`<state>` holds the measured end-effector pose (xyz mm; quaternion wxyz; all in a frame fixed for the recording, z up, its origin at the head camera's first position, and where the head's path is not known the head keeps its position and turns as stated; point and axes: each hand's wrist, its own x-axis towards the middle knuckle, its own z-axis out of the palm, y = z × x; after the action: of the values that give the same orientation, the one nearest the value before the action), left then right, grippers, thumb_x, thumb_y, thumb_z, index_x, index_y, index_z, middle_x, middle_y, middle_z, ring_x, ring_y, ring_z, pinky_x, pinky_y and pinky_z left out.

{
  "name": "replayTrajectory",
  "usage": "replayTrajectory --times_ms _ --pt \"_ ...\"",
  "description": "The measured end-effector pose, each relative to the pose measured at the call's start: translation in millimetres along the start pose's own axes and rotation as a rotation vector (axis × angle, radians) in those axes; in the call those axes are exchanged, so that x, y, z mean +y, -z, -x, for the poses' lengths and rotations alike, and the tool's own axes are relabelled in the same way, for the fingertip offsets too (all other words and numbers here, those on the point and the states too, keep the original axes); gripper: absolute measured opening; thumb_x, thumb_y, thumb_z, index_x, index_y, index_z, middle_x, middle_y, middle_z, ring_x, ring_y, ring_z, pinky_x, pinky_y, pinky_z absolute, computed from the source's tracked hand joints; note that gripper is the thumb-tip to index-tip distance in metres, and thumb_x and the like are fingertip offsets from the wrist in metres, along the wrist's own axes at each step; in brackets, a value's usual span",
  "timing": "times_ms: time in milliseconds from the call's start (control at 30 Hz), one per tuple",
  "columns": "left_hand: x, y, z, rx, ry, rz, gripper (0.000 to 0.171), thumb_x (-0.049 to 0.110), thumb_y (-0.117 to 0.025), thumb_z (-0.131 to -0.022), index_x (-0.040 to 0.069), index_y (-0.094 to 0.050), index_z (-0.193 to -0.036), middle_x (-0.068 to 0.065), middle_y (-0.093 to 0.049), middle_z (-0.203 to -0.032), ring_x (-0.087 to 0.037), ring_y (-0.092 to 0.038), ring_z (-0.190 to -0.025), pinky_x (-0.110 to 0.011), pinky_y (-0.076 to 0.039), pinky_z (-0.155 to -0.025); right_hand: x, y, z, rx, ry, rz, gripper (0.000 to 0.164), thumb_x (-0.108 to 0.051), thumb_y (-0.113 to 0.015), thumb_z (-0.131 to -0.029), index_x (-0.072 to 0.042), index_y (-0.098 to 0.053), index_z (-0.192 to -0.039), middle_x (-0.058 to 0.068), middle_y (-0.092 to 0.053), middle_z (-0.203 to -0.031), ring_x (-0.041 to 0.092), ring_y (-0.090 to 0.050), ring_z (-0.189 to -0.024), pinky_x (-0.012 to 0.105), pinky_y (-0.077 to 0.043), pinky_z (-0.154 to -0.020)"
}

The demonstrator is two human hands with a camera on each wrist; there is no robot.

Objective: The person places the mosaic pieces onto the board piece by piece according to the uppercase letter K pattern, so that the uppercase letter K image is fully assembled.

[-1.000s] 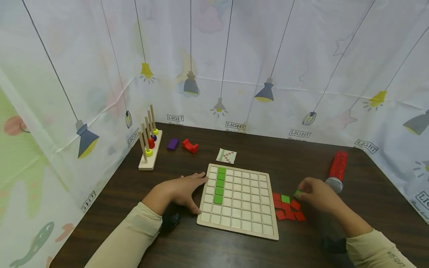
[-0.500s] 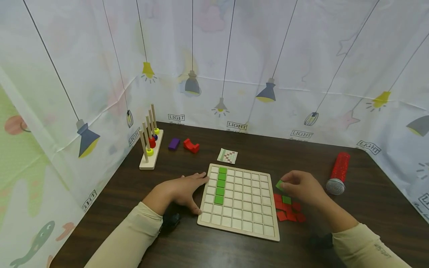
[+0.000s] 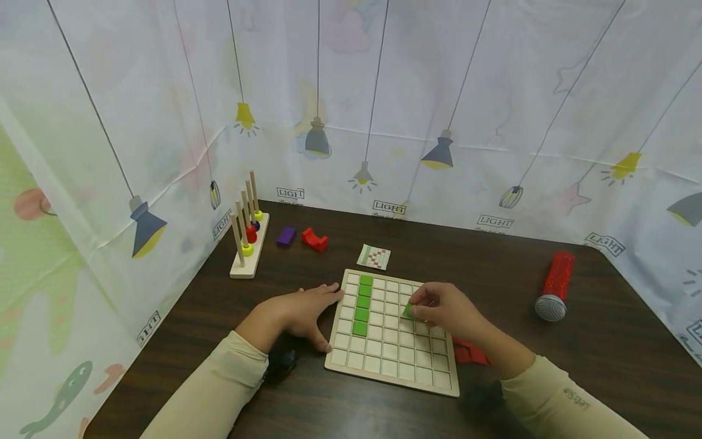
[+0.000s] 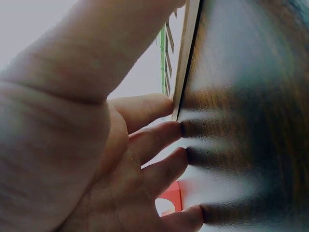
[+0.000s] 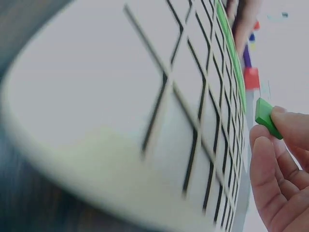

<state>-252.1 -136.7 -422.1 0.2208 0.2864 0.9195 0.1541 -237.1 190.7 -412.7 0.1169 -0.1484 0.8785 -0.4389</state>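
Note:
A wooden grid board (image 3: 392,379) lies on the dark table, with a column of green tiles (image 3: 362,302) in its second column from the left. My left hand (image 3: 298,312) rests at the board's left edge, thumb and fingers spread; the left wrist view shows fingertips (image 4: 179,129) on the table beside the rim. Above the right half of the board, my right hand (image 3: 446,308) pinches a green tile (image 5: 266,118) between thumb and fingers. Loose red tiles (image 3: 470,352) lie right of the board, partly hidden under the right forearm.
A small pattern card (image 3: 374,257) lies behind the board. Farther left are a red curved block (image 3: 315,239), a purple block (image 3: 286,236) and a peg stand (image 3: 249,259) with coloured beads. A red microphone (image 3: 555,286) lies at the right. A printed curtain closes the back.
My right hand has carried the green tile left from beside the loose tiles to over the board. The left hand has stayed at the board's edge.

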Motion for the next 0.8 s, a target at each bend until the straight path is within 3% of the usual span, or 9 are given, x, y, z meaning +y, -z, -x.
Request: replayTrajectory --times_ms 433,567,800 --pt "-1.6 -0.8 0.1 0.008 -0.007 0.011 0.110 0.046 -0.088 -0.078 0.015 -0.026 -0.164 -0.005 -0.015 -0.169 -0.026 -0.014 -0.154 -0.059 -0.015 -0.119 -32 -58 -12 -0.141 0.133 0.004 0.009 -0.009 -0.076 -0.093 -0.004 -0.071 -0.098 0.003 -0.068 -0.086 0.020 -0.064 -0.076 0.033 -0.055 -0.068" --pt "-2.2 -1.0 0.4 0.016 -0.012 0.023 0.110 0.045 -0.089 -0.078 0.015 -0.027 -0.163 -0.006 -0.016 -0.169 -0.025 -0.015 -0.154 -0.060 -0.015 -0.119 -38 -69 -13 -0.159 0.179 0.023 0.008 -0.008 -0.077 -0.091 -0.004 -0.072 -0.096 0.001 -0.069 -0.086 0.015 -0.064 -0.077 0.030 -0.052 -0.069" --pt "-4.7 -2.3 -0.6 0.026 -0.016 0.008 0.110 0.047 -0.089 -0.078 0.015 -0.027 -0.163 -0.005 -0.017 -0.169 -0.025 -0.015 -0.154 -0.061 -0.016 -0.118 -43 -81 -11 -0.180 0.186 0.085 0.006 -0.009 -0.078 -0.091 -0.008 -0.073 -0.094 -0.004 -0.069 -0.085 0.014 -0.067 -0.076 0.029 -0.054 -0.069"
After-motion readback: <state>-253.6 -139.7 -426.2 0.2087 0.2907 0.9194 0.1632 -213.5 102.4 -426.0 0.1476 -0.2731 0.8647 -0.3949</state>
